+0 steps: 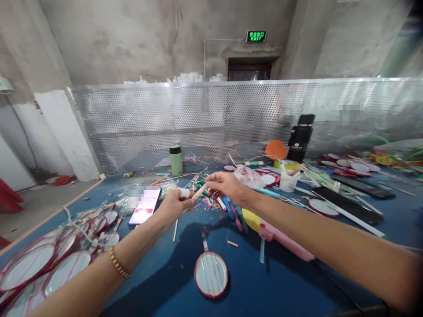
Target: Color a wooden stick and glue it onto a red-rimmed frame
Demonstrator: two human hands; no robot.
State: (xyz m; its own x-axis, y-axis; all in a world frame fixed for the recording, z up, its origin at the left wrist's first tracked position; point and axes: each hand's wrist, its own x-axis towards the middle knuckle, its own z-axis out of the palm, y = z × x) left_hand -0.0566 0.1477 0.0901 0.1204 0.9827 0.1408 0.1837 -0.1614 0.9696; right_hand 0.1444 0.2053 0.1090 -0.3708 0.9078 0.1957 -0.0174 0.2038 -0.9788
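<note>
Between my hands, above the middle of the table, is a short pale stick (199, 192), tilted up to the right. My left hand (173, 204) pinches its lower end; a white wrap (183, 193) covers one finger. My right hand (226, 186) is closed at the stick's upper end, its fingertips partly hiding it. Below them a round white disc with a red rim and short handle (211, 274) lies flat on the blue table. A heap of small coloured pieces (211, 204) lies just under my hands. Beneath my right forearm rests a pink glue gun (286, 241), partly hidden.
More red-rimmed discs (31, 266) are piled at the left, near a lit phone (145, 206). A green bottle (176, 160) and a black flask (300, 138) stand before a perforated metal screen (158, 114). A white cup (288, 181) and dark phone (346, 204) are at the right.
</note>
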